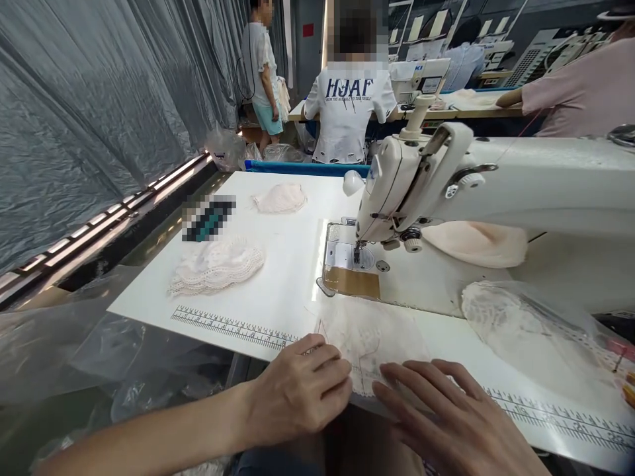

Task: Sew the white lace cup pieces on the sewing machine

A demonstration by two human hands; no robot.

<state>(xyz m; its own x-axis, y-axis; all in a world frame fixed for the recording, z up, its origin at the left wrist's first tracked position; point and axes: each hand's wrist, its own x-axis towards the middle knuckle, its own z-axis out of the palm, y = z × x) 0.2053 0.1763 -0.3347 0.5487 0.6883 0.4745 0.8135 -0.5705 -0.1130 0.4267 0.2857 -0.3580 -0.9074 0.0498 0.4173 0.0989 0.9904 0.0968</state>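
Observation:
A thin white lace piece (370, 330) lies at the front edge of the table, in front of the sewing machine (389, 175). My left hand (302, 390) is closed on its left edge with curled fingers. My right hand (446, 413) lies at its right side, fingers stretched out and slightly apart, fingertips near or on the cloth. The presser foot (357, 254) stands beyond the piece, over the metal needle plate. Hidden under my left fingers is the part of the edge they grip.
Left on the white table (282, 264) are a stack of scalloped lace pieces (218, 264) and a small cream piece (280, 198). More lace (510, 324) lies at right, a cream cup-shaped piece (476, 243) behind the machine head. Several people work beyond.

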